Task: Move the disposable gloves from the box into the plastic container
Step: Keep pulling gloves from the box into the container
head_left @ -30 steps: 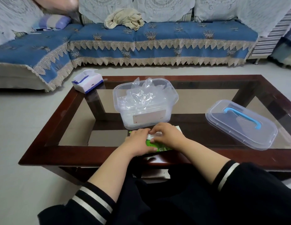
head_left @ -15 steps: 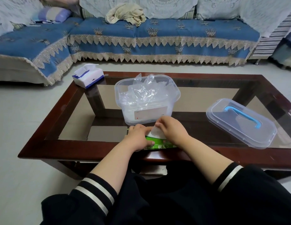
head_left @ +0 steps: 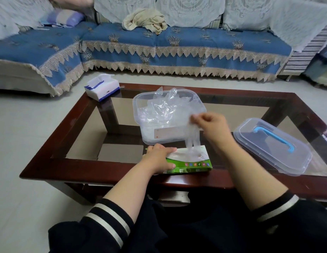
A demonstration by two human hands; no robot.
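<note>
Both hands are engaged. Right hand has its fingers curled in a pinch on a thin clear disposable plastic glove, held raised in front of the near wall of the translucent rectangular plastic container; the glove's lower end hangs down to the slot of the flat green-and-white cardboard glove box. Left hand grips the left end of that box, fingers over the top and thumb on the front face, pressing it onto the glass-topped wooden desk.

Risks, as a judgement:
- The film may drag out the next glove, spilling it onto the desk.
- A loosened left-hand grip would let the light box lift with the glove.
- The container already holds a heaped mass of clear gloves rising above its rim; an added glove may slide off.

Beside the right forearm lies the clear lid with blue handle; a white-and-blue tissue pack sits at the desk's far left corner.
</note>
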